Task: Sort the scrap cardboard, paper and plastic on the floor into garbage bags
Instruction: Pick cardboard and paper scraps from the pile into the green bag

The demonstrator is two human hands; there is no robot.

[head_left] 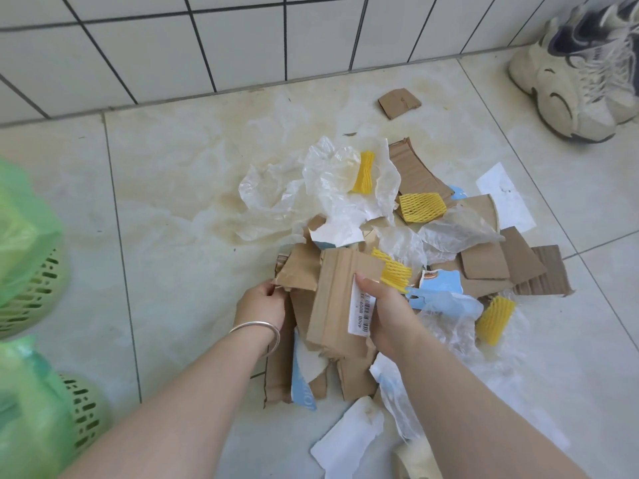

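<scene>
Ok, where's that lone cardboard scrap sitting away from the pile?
The lone cardboard scrap lies upper right, near the tiled wall, left of the sneaker.

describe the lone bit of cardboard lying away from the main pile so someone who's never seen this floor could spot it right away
Start at the white sneaker by the tiled wall, top right. Just left of it on the floor lies a small brown cardboard scrap. Unlike the pile's cardboard, it sits alone, touching nothing else.

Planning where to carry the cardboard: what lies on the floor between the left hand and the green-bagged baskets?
Nothing: in the head view, only bare floor tile separates the left hand from the green-bagged baskets.
</scene>
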